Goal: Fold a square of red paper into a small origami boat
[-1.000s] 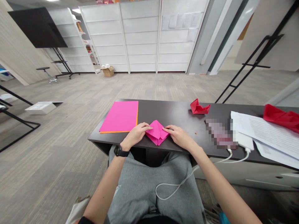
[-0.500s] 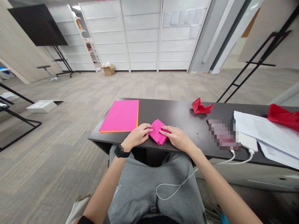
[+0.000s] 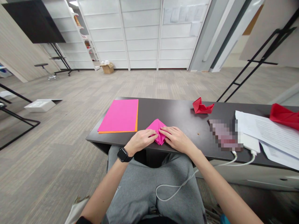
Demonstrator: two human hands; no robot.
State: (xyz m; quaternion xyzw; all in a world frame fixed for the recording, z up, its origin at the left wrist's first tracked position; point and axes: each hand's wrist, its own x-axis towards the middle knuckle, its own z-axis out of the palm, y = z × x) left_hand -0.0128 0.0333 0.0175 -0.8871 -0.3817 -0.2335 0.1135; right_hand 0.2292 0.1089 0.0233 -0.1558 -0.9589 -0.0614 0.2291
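A small folded pink origami paper (image 3: 157, 123) lies on the dark desk near its front edge, its corner pointing away from me. My left hand (image 3: 141, 140), with a black watch on the wrist, grips its left side, the fingertips reaching in over the lower middle. From the right, my right hand (image 3: 177, 138) has its fingers closed on the paper's other half, close to the centre fold. Both hands cover the side corners, and the thumbs are mostly hidden. Left of my hands sits a stack of flat sheets (image 3: 120, 115), pink on top with orange beneath.
On the dark desk (image 3: 154, 107), a red folded paper boat (image 3: 202, 107) stands back right. Farther right are a blurred phone (image 3: 224, 135), a white power bank (image 3: 251, 142), printed sheets (image 3: 268, 127) and another red paper piece (image 3: 285, 115). A white cable (image 3: 179, 186) hangs across my lap.
My left hand has moved right and inward, its fingers now covering more of the pink paper's left part. The right hand stays on its side, slightly shifted.
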